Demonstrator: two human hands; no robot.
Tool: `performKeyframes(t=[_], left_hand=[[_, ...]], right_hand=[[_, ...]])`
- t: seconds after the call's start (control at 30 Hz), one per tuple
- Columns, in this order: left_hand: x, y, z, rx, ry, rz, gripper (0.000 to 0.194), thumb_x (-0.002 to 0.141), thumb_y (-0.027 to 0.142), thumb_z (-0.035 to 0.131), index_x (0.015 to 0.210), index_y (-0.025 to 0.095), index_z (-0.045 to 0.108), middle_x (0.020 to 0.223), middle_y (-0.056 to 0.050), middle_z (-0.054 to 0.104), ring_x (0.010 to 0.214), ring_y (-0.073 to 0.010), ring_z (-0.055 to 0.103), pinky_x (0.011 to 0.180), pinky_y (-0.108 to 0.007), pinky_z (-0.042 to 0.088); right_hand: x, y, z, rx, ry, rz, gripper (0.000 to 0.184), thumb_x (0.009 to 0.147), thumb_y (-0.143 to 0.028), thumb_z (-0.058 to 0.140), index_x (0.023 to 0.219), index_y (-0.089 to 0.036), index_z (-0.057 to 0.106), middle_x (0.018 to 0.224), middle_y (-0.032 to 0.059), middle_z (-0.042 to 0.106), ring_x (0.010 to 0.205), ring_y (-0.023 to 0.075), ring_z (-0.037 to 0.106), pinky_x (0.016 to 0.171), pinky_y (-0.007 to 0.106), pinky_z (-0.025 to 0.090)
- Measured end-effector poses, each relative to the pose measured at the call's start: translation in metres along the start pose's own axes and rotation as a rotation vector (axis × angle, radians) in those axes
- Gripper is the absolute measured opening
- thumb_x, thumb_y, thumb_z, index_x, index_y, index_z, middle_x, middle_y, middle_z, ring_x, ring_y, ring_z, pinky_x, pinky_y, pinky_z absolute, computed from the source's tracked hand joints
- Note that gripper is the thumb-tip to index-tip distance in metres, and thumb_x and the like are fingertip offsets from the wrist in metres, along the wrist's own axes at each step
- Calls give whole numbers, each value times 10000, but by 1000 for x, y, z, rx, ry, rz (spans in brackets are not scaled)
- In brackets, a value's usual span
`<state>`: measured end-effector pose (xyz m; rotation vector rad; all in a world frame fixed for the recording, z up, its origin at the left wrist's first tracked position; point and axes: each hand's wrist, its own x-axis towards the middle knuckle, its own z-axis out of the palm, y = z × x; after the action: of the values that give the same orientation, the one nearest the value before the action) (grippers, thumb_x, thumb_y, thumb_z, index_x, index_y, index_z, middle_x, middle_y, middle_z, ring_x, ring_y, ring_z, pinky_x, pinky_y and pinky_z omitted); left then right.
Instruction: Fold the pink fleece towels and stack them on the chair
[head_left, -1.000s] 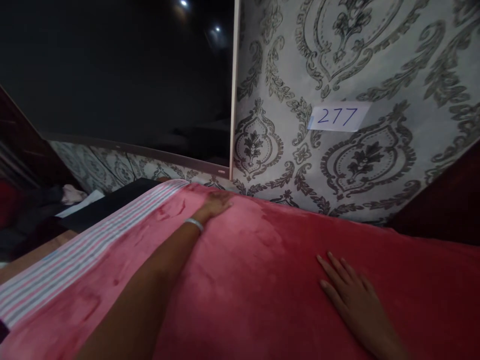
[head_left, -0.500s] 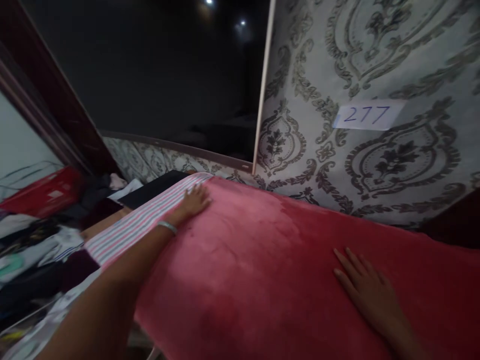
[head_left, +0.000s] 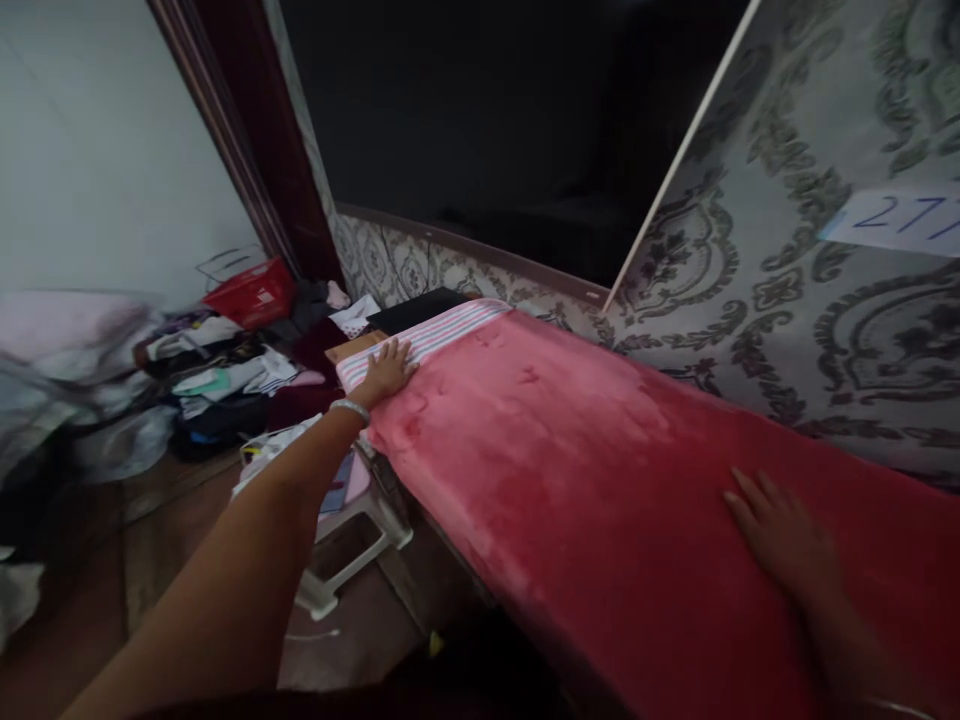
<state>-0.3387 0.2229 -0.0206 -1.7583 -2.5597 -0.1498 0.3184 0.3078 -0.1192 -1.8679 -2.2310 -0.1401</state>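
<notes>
A red plush blanket [head_left: 585, 440] with a pink and grey striped end [head_left: 442, 330] lies spread along a surface against the wall. My left hand [head_left: 388, 370] is stretched far out and rests flat, fingers spread, at the striped end near the front corner. A silver bangle [head_left: 350, 408] sits on that wrist. My right hand [head_left: 780, 530] lies flat and open on the red blanket at the lower right. Neither hand holds anything.
Patterned grey wallpaper [head_left: 825, 330] carries a paper label with a number [head_left: 892, 220]. A dark screen [head_left: 525, 130] hangs above. A white plastic stool [head_left: 345, 530] stands below the blanket's edge. Piled clothes [head_left: 217, 380] and a red basket [head_left: 251, 292] lie on the floor at left.
My left hand slid leftward across the blanket from the far edge to the striped end. The view swung left, revealing the floor, stool and clothes. My right hand stayed flat.
</notes>
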Motion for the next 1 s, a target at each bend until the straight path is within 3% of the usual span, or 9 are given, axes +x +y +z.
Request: performKeyframes(t=[0.1, 0.2, 0.3, 0.4, 0.5, 0.6, 0.7, 0.83, 1.0], left_hand=[[-40, 7, -3, -12, 44, 75, 655, 1050, 457, 277, 1625, 144, 247, 1695, -192, 207, 1580, -323, 157, 1239, -590, 180], [-81, 40, 8, -61, 2, 448, 632, 1039, 527, 322, 1599, 236, 338, 1686, -130, 276, 1573, -293, 199, 1249, -565, 174], [-110, 63, 25, -100, -67, 697, 625, 1014, 589, 380, 1573, 311, 388, 1664, -87, 342, 1553, -294, 265, 1241, -566, 210], [-117, 52, 33, -89, -2, 539, 614, 1016, 551, 395, 1560, 268, 424, 1649, -112, 361, 1537, -326, 295, 1235, -577, 217], [-112, 16, 27, -53, 60, 258, 567, 1030, 466, 371, 1550, 252, 447, 1648, -108, 365, 1543, -328, 279, 1238, -586, 202], [-108, -15, 16, -13, 64, 37, 562, 1035, 425, 331, 1557, 243, 429, 1643, -103, 380, 1551, -323, 256, 1227, -610, 214], [-103, -17, 8, 33, 109, -77, 589, 1026, 434, 326, 1553, 193, 429, 1644, -145, 367, 1555, -366, 225, 1205, -662, 220], [-89, 40, 9, 50, 128, 85, 638, 1018, 439, 336, 1601, 178, 334, 1683, -164, 266, 1555, -371, 224, 1207, -649, 234], [-75, 177, 4, -31, -77, 539, 654, 1025, 451, 338, 1618, 180, 283, 1701, -139, 207, 1578, -290, 176, 1245, -545, 211]], right_hand=[[4, -9, -12, 30, -72, 102, 677, 944, -531, 282, 1502, -226, 515, 1570, 185, 459, 1422, 434, 445, 1051, 687, 423], [-5, -38, -30, 42, -55, 133, 723, 963, -545, 237, 1519, -162, 494, 1577, 228, 427, 1452, 443, 398, 1063, 676, 424], [-33, -73, -39, 64, 22, -29, 679, 986, -520, 216, 1500, -187, 511, 1598, 185, 416, 1469, 405, 382, 1063, 660, 443], [-69, -94, -35, 32, 7, -171, 616, 993, -510, 232, 1476, -276, 533, 1605, 101, 433, 1477, 346, 387, 1080, 608, 448], [-94, -96, -29, -4, -36, -201, 625, 993, -506, 234, 1499, -266, 511, 1608, 100, 433, 1473, 330, 398, 1107, 586, 423], [-103, -96, -29, -16, -38, -211, 623, 1003, -475, 248, 1527, -230, 479, 1616, 120, 416, 1484, 320, 383, 1150, 578, 369], [-104, -108, -37, -12, -36, -188, 587, 1018, -439, 281, 1546, -250, 452, 1627, 108, 399, 1502, 306, 353, 1173, 570, 337], [-102, -127, -55, 6, -104, -128, 560, 1033, -408, 343, 1572, -273, 414, 1662, 76, 333, 1536, 296, 286, 1216, 546, 268], [-98, -135, -73, 106, -165, -94, 572, 1054, -451, 362, 1602, -284, 351, 1690, 77, 256, 1559, 290, 221, 1248, 547, 170]])
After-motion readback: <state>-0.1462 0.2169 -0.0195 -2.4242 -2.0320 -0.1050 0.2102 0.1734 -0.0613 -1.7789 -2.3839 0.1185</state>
